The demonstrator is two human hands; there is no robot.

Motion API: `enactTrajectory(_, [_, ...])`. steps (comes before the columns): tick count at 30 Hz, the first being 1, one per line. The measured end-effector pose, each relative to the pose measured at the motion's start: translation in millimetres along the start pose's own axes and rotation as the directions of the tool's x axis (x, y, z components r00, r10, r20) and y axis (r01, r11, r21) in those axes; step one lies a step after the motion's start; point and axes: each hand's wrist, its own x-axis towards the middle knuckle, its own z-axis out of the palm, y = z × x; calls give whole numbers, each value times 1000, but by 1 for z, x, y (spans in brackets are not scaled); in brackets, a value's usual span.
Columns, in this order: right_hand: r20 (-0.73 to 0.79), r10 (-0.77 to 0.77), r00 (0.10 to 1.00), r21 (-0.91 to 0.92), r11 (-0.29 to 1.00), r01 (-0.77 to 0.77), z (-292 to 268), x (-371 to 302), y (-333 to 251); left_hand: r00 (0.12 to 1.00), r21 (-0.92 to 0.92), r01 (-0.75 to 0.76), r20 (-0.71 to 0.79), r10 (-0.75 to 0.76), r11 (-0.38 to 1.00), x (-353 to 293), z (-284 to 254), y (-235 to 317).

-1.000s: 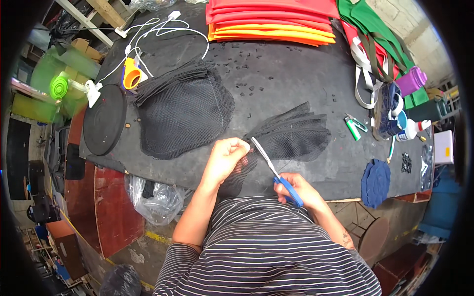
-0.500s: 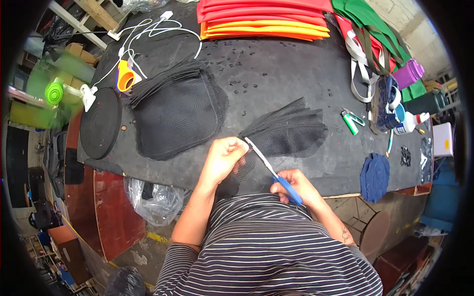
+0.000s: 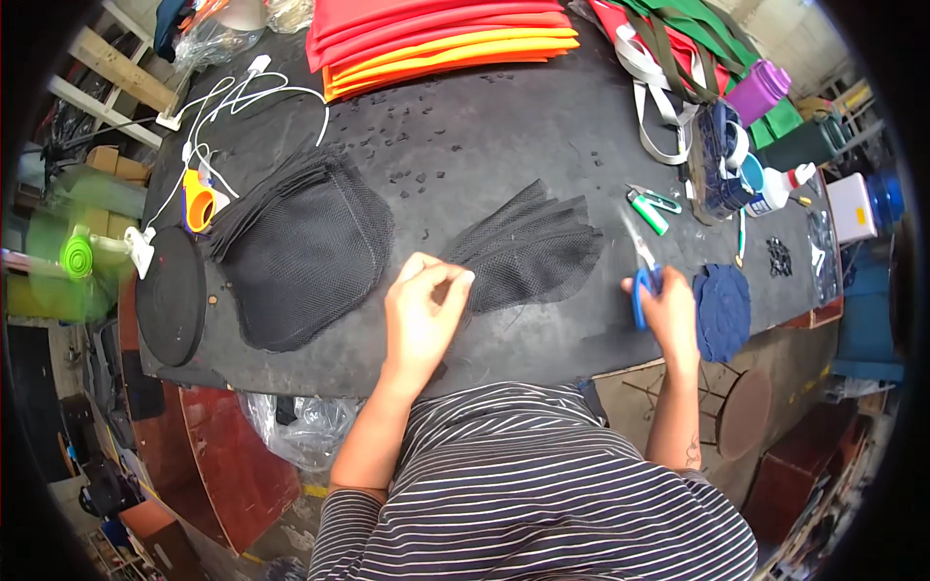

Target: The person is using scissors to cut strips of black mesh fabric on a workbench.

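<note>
My left hand [image 3: 418, 315] is closed in a pinch over the table's near side; whatever lies between thumb and fingertip is too small to make out. Just beyond its fingers lies a fanned stack of black mesh pieces [image 3: 538, 250]. My right hand [image 3: 670, 315] grips blue-handled scissors [image 3: 646, 254] out to the right, blades pointing away from me and slightly blurred. Those blades are close to a green lighter [image 3: 647, 213] and a green-handled cutter [image 3: 661, 199]. A larger pile of black mesh pieces [image 3: 310, 257] rests left of my left hand.
Folded red and orange fabric [image 3: 441, 34] is stacked at the back. A black disc [image 3: 170, 295], a yellow-and-purple tape dispenser [image 3: 200, 201] and a white cable [image 3: 232, 92] occupy the left. Round navy fabric pieces [image 3: 723, 312], a white bottle [image 3: 775, 189] and straps [image 3: 659, 97] are on the right.
My right hand has carried the scissors from beside my left hand out to the right. My left hand remains pinched near the mesh. The whole view has shifted somewhat.
</note>
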Motion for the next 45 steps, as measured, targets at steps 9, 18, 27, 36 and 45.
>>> enactTrajectory(9, [70,57,996,-230,972,-40,-6,32,20,979,277,-194,121,167,941,23,56,-1])
enactTrajectory(18, [-205,-5,979,-232,972,-44,-1,72,19,970,253,-232,132,204,939,35,78,-24])
enactTrajectory(27, [-132,-219,967,-65,975,212,32,132,57,962,226,-271,92,256,936,36,86,-29])
enactTrajectory(36, [-249,-177,952,515,808,285,28,58,-18,890,384,-450,117,441,806,32,94,-41])
enactTrajectory(45, [-70,-345,936,465,819,337,63,12,-50,907,327,-415,83,412,849,33,95,-40])
